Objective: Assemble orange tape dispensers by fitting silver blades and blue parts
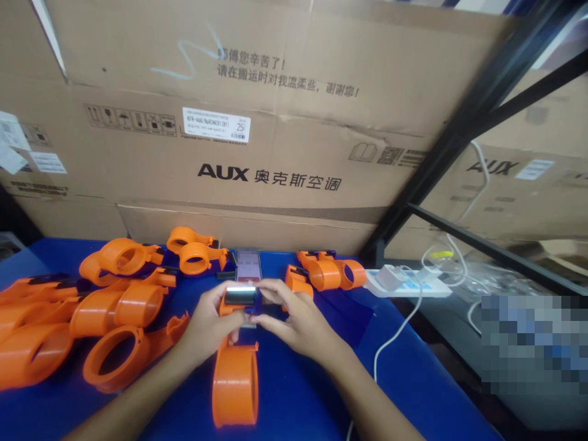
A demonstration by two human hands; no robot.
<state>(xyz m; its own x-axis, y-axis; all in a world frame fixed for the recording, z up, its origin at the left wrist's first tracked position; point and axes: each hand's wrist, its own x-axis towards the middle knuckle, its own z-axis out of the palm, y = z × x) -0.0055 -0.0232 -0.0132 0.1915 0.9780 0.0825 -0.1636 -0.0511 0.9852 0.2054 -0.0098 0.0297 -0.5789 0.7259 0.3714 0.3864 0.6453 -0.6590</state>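
An orange tape dispenser (235,387) is held upright before me, its ring hanging down towards the table's front. My left hand (209,321) is closed around its head from the left. A dark, shiny plate with a toothed blade edge (241,296) faces up there. At the head's right side, my right hand (296,315) pinches a small dark blue plastic piece (258,302) between thumb and fingers. That piece touches the dispenser; whether it is fastened I cannot tell. Behind the hands lies a phone (248,264) with its screen lit, partly covered.
Several orange dispensers (138,303) lie at the left, and more (325,274) at the right rear. The table (294,392) has a blue top. A white power strip (413,283) with a cable stands at its right edge. Cardboard boxes (275,147) and a black frame (429,128) close the back.
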